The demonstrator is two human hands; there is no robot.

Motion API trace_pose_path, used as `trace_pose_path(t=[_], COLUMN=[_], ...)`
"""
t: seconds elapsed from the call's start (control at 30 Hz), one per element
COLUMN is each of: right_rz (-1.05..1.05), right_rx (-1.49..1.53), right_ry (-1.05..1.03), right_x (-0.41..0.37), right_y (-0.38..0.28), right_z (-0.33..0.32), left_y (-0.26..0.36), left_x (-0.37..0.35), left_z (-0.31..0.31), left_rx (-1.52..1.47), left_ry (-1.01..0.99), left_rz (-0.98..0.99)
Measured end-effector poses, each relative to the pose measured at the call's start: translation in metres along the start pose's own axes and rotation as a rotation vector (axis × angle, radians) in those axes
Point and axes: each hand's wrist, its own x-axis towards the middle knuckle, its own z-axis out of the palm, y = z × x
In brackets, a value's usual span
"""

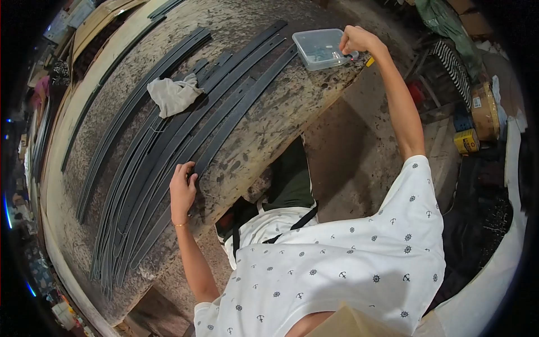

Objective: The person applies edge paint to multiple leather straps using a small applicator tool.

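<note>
My left hand (182,188) lies over the nearest of the long dark grey strips (247,101), its fingers bent round the strip's edge and the thumb a little apart. Part of that strip is hidden under the hand. My right hand (357,40) is closed, reaching out over the right end of a clear plastic tub (306,63). Below its fingers a small dark object with a bit of red shows at the tub's rim; what the fingers pinch is too small to tell. Small pale pieces lie in the tub.
A crumpled grey-white cloth (173,95) rests on several more strips. The worn, stained tabletop (241,160) ends along its near edge, by my legs. A yellow object (370,61) lies at the table corner. A yellow-labelled can (465,142) and a tape-wrapped carton (484,112) stand at right.
</note>
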Motion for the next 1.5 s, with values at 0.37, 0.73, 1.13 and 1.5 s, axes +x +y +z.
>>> trace_pose_path(t=[0.37,0.73,1.13,1.5], right_rz=[0.065,-0.317,-0.068,0.01], right_rx=[-0.078,0.538,0.972,1.482], right_ry=[-0.053,0.003,0.457,0.394], right_x=[0.0,-0.024,-0.131,-0.159], right_y=[-0.004,0.031,-0.03,-0.057], right_z=[-0.002,-0.016,0.024,0.143], left_y=[0.0,0.005,-0.033,-0.03], left_x=[0.002,-0.001,0.222,0.223], left_z=[0.0,-0.008,0.013,0.039], left_rx=[0.027,0.216,0.306,0.32], left_ry=[-0.008,-0.047,0.441,0.471], left_rz=[-0.022,-0.024,0.103,0.235])
